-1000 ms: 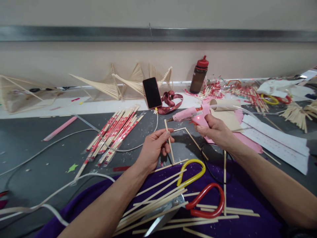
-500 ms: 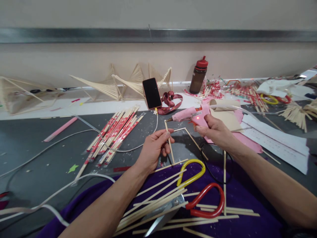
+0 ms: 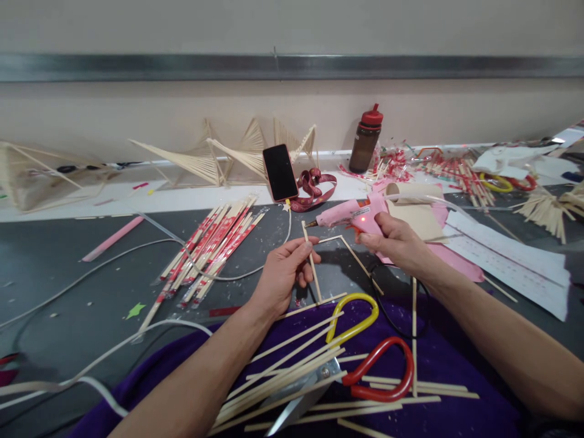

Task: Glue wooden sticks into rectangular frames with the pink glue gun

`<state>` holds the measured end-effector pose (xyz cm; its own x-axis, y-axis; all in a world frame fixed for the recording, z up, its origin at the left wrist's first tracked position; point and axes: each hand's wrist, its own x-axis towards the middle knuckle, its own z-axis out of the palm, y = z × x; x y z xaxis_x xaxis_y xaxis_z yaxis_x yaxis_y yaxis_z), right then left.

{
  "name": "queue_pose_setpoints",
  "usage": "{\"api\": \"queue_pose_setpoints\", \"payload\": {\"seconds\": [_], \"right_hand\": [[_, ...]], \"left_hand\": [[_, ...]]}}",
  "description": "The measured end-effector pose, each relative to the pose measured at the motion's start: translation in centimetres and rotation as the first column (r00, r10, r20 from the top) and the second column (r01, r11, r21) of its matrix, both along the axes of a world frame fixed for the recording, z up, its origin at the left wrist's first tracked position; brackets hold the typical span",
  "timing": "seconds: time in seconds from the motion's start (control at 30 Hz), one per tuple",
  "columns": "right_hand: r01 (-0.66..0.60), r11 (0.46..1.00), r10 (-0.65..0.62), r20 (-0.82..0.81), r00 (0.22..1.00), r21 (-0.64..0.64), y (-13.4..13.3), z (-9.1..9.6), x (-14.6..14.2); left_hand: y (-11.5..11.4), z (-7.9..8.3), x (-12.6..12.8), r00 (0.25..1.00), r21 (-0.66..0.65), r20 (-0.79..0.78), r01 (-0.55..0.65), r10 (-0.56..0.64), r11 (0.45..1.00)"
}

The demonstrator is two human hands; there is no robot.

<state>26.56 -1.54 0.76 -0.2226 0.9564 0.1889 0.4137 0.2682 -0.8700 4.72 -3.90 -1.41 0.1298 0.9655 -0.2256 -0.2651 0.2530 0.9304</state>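
My left hand [image 3: 283,274] pinches a thin bamboo stick [image 3: 312,263] that stands nearly upright as one side of a small stick frame [image 3: 349,250] over the dark table. My right hand [image 3: 395,243] grips a pink hot glue gun [image 3: 344,214], its red light on. The gun's nozzle points left, close to the stick's upper end. Loose bamboo sticks [image 3: 283,365] and scissors with one yellow and one red handle [image 3: 365,347] lie on the purple cloth [image 3: 438,359] on my lap.
Wrapped chopsticks [image 3: 212,246] lie left of centre. A phone [image 3: 280,172] leans against stick sculptures [image 3: 219,155] by the wall, beside a red lanyard [image 3: 314,182] and a brown bottle [image 3: 365,140]. Paper sheets [image 3: 506,255] and more sticks crowd the right. Cables [image 3: 82,274] cross the left.
The glue gun has edged slightly left and down toward the top of the stick. My left hand holds the stick nearly still.
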Motion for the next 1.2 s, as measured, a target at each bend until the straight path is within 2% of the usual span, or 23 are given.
{"api": "queue_pose_setpoints", "payload": {"seconds": [0.3,0.5,0.8,1.2], "right_hand": [[-0.018,0.995,0.006,-0.130,0.991,-0.093,0.5,0.3,0.7],[0.010,0.995,-0.018,-0.086,0.996,-0.095,0.6,1.1,1.6],[0.009,0.992,-0.017,-0.064,0.998,-0.129,0.5,1.6,2.1],[-0.004,0.998,0.002,-0.032,0.999,-0.063,0.7,1.9,2.8]], "left_hand": [[-0.1,0.2,0.0,0.998,0.039,-0.065,0.021,-0.018,0.999],[-0.2,0.5,0.0,0.989,0.069,-0.149,0.019,-0.009,0.997],[-0.2,0.5,0.1,0.987,0.061,-0.162,0.024,-0.014,0.998],[-0.3,0.5,0.0,0.977,0.038,-0.212,0.030,-0.021,0.999]]}}
